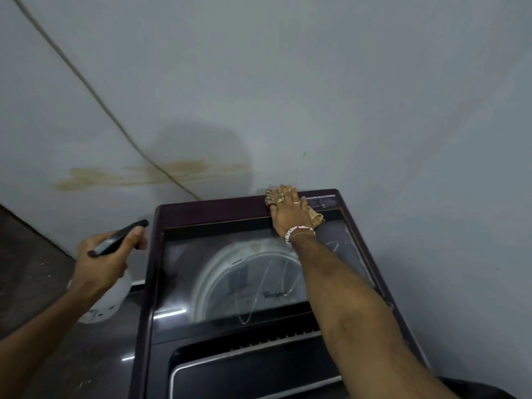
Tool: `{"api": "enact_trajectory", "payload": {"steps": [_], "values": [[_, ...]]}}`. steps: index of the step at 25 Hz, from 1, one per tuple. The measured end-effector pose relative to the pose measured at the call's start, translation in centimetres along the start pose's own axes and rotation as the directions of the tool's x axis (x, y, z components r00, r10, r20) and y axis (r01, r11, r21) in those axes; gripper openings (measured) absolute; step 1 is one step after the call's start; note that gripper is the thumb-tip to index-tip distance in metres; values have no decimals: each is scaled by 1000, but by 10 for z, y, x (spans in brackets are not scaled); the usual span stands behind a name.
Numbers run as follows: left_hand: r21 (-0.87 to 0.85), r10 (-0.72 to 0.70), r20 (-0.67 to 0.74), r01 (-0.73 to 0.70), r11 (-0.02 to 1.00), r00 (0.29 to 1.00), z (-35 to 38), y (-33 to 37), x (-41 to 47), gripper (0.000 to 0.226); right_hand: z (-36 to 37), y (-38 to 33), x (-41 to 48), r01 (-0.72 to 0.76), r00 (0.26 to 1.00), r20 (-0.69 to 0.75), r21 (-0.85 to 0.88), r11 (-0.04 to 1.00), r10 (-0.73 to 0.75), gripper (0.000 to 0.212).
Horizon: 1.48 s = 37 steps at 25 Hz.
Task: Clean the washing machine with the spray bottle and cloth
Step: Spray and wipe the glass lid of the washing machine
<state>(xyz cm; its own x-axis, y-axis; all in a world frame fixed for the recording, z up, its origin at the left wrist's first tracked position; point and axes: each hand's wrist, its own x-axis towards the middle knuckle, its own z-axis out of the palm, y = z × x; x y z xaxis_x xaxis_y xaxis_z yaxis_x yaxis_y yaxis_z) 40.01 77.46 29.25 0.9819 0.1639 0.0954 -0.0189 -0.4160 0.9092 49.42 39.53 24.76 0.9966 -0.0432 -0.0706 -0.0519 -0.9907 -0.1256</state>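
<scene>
Right hand (288, 210) lies flat, palm down, fingers spread, pressing a tan cloth (315, 216) onto the far rim of the washing machine (201, 210), near its back right corner by the wall (316, 96). Cloth shows on both sides of the hand. Beaded bracelet (296, 230) on that wrist. Left hand (106, 260) is wrapped tight around the black head of a spray bottle (108, 300), held in the air just left of the machine; white body hangs below the fist. Glass lid (244, 277) is closed, drum visible beneath.

Dim, soft blur; head shadow on wall (345, 96); wide-angle edge bending.
</scene>
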Motion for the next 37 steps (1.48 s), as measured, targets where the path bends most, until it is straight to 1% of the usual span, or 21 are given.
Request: {"api": "enact_trajectory", "payload": {"steps": [5,7,9,11,13,16,18,23,26,28,32,35,37], "values": [[21,58,7,-58,998,998,6,6,-17,43,-14,86,-2,-120,992,-22,43,992,121,56],[39,69,16,-70,997,997,1,5,-22,44,-16,98,-4,-149,988,-21,55,987,151,56],[41,60,18,-60,997,998,-7,2,-25,42,-16,95,-6,-167,986,-16,70,983,169,58],[56,51,6,-51,997,999,-14,-2,-25,39,-15,84,-14,-164,986,-1,78,983,164,59],[43,55,-2,-55,998,998,-21,-6,-28,37,-11,67,-25,-126,992,4,50,991,126,58],[17,57,14,-57,998,998,-31,-12,-35,36,-4,21,-39,-67,997,27,19,998,66,58],[-2,37,26,-37,999,999,-40,-14,-40,34,7,-27,-49,-12,1000,25,21,1000,12,58],[-20,11,32,-11,1000,999,-64,-26,-49,35,37,-174,-79,133,991,7,65,989,-134,60],[-55,3,49,0,999,999,-70,-34,-52,36,49,-231,-98,180,983,28,99,979,-183,60],[-86,5,67,1,996,998,-67,-37,-54,36,56,-243,-109,215,975,35,75,974,-218,61],[-100,34,109,-23,995,993,-45,-28,-54,38,58,-232,-120,265,963,41,65,962,-268,62],[-99,59,116,-47,994,992,-34,-20,-50,43,52,-202,-118,241,969,36,76,967,-244,62],[-89,62,115,-52,995,991,-29,-14,-48,41,46,-162,-114,202,979,31,63,977,-204,61]]}}
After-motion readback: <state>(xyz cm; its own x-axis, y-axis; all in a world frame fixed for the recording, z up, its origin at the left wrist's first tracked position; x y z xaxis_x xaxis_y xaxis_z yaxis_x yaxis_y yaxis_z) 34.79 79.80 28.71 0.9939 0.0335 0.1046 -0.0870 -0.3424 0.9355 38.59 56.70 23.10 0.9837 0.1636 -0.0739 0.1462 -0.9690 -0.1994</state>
